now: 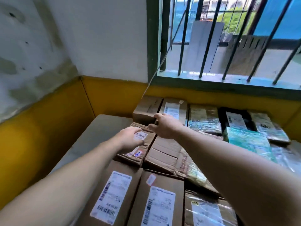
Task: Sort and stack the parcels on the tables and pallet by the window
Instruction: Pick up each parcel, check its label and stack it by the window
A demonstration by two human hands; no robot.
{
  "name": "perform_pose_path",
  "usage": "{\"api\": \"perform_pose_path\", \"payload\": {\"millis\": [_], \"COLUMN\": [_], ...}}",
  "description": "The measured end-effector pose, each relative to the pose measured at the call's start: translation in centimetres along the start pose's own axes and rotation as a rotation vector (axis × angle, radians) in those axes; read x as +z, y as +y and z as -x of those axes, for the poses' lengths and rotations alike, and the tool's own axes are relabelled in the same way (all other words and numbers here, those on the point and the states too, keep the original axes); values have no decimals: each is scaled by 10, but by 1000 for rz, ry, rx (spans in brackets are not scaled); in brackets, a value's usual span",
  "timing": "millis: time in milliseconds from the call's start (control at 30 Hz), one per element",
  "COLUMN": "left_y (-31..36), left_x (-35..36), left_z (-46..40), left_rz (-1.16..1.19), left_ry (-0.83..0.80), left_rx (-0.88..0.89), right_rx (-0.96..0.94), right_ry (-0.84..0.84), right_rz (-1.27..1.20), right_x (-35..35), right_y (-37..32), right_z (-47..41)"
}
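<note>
Cardboard parcels cover the grey table (97, 128) under the window. My left hand (130, 137) lies flat on a worn brown box (138, 150) with small white stickers, fingers spread. My right hand (164, 126) reaches farther back, thumb and fingers apart at the front corner of a small brown box (145, 110) in the back row; nothing is gripped. Beside that box stands a labelled carton (174, 110). Two labelled cartons (117, 190) (159, 203) lie nearest me.
Film-wrapped parcels (203, 121), a black one (234, 118) and a teal-wrapped one (247, 141) fill the right side. The yellow-and-white wall (48, 111) closes the left and back. A barred window (228, 46) is above, with a cord (156, 74) hanging down from it.
</note>
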State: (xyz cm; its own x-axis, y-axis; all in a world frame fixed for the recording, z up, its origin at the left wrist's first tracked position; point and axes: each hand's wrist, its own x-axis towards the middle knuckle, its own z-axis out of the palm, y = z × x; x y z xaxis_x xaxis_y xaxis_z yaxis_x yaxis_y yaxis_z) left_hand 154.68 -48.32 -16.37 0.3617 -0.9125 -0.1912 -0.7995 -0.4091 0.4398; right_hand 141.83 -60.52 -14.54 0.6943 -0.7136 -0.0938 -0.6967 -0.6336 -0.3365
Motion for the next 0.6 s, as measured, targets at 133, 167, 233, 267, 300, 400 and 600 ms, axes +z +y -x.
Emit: {"api": "perform_pose_path", "payload": {"millis": [133,167,233,267,300,400,600], "left_y": [-16,-20,-27,-30,-32,-39,-53], "left_x": [-7,-7,-8,-9,-10,-10,-2], "left_z": [-51,-64,-88,-100,-111,-143,-203], "left_rz": [17,28,56,70,80,77,184], "left_ry": [14,17,32,40,45,40,28], "left_rx": [-27,-31,-29,-25,-25,-16,-17], "right_rx": [41,48,69,82,93,112,179], "right_ry": [-12,-18,-36,-47,-53,-56,-49], "right_rz": [17,30,59,63,64,81,99], "right_x": [6,8,10,11,12,16,37], "right_y": [13,16,22,25,27,31,38], "right_z": [-51,-63,-85,-95,-105,-129,-177]}}
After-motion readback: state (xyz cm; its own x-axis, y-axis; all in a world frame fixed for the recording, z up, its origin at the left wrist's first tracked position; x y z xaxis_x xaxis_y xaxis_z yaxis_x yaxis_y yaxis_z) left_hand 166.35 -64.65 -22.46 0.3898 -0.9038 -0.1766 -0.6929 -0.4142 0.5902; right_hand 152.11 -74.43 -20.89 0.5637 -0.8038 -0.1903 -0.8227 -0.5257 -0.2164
